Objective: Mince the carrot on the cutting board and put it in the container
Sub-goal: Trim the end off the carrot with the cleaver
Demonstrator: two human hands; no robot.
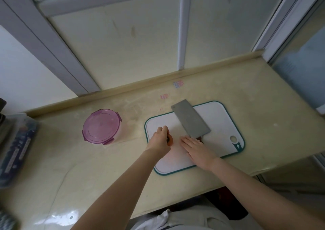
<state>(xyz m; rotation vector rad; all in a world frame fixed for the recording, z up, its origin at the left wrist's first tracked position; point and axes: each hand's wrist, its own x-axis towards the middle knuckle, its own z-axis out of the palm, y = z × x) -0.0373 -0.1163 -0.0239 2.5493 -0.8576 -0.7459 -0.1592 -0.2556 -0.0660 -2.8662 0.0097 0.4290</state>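
Note:
A white cutting board [218, 122] with a teal rim lies on the beige counter. My left hand [159, 141] curls over an orange carrot [169, 141] on the board's left part; most of the carrot is hidden under the hand. A grey cleaver [190, 118] lies flat across the board, blade pointing to the far left. My right hand [197, 149] lies flat with straight fingers over the cleaver's dark handle, which is mostly hidden. A round container [102, 126] with a purple clip lid shut on it stands left of the board.
A clear box [16, 149] with blue packaging sits at the counter's left edge. The counter's raised back lip [140, 84] runs along the wall. The counter's front edge [228, 185] is just below the board. Small pink stickers [164, 96] mark the counter behind the board.

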